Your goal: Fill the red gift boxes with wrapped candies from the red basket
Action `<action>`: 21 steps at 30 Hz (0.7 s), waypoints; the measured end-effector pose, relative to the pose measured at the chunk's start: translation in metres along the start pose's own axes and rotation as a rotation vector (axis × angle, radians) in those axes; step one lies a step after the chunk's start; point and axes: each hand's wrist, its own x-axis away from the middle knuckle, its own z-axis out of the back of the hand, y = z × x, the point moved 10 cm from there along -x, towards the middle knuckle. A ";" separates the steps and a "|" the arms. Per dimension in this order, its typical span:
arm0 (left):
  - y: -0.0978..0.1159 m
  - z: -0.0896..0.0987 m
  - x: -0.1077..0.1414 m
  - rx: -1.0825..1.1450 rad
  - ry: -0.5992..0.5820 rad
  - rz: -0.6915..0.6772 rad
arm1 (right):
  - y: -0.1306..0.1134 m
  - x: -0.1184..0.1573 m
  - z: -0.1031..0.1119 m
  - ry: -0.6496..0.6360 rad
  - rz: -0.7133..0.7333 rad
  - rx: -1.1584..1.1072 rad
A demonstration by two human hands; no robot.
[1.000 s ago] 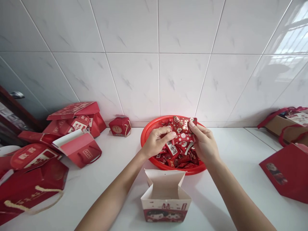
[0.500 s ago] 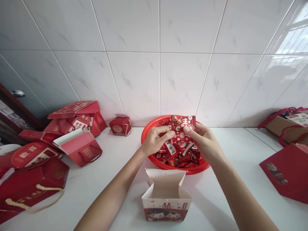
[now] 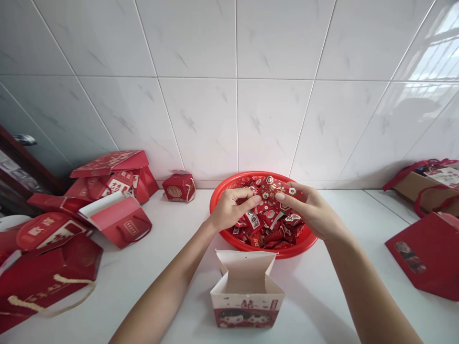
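A flat red packet [image 3: 269, 197] printed with white flowers and gold characters is held over the red plastic basket [image 3: 304, 244]. My left hand [image 3: 232, 209] pinches its left edge between thumb and fingers. On the packet's right side, my right hand [image 3: 311, 209] grips with the thumb in front and the fingers behind. Small red-wrapped sweets [image 3: 274, 235] lie heaped in the basket below. Closer to me stands an open paper gift box [image 3: 247, 309], white inside, with cartoon faces on its front; its top flaps are spread.
Red gift boxes [image 3: 118, 217] are piled at the left, some with rope handles. A small red box [image 3: 178, 186] stands by the tiled wall [image 3: 201, 119]. At the right are a red box [image 3: 426, 255] and a brown box with red ribbons [image 3: 416, 188].
The packet has tilted and its top has dropped lower, closer to the sweets. My right hand has shifted slightly right and turned; my left hand has hardly moved.
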 end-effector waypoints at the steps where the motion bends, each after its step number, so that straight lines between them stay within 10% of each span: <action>1: 0.002 0.000 0.000 -0.007 -0.007 -0.012 | -0.001 0.000 0.000 -0.018 0.001 0.028; 21: 0.007 0.023 0.001 -0.071 0.036 0.047 | -0.040 0.018 0.008 0.181 0.249 0.118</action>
